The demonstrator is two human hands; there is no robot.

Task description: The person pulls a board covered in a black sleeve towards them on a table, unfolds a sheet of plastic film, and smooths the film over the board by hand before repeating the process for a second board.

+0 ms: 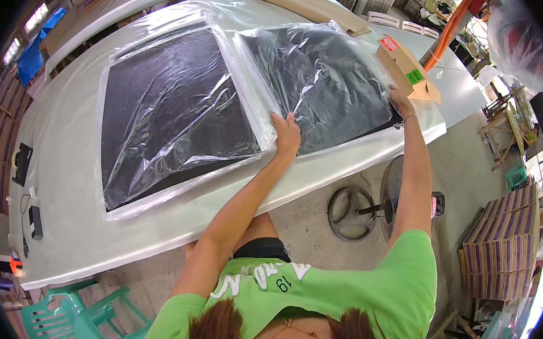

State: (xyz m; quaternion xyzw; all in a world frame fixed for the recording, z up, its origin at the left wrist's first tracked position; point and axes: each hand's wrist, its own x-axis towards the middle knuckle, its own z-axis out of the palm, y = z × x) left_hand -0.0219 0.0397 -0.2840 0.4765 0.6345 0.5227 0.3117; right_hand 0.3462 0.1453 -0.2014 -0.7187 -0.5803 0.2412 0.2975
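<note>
Two dark flat panels lie side by side on the white-covered table, under wrinkled clear plastic. My left hand (285, 133) is closed at the near left edge of the right-hand panel (327, 104), its thumb and fingers pinching the clear plastic film (317, 71). Across from it, my right hand (401, 103) grips the film at that panel's right edge, fingers curled and partly hidden. A black corner of the panel shows bare of film just below the right hand. Next to my left forearm, the left-hand panel (181, 105) lies flat, film creased over it and its near edge uncovered.
An open cardboard box (402, 68) stands beyond my right hand. A roll of brown paper (306, 8) lies at the table's far side. Small black items (36, 222) sit at the left edge. A floor fan (389, 198) stands by my right arm, a green chair (75, 316) lower left.
</note>
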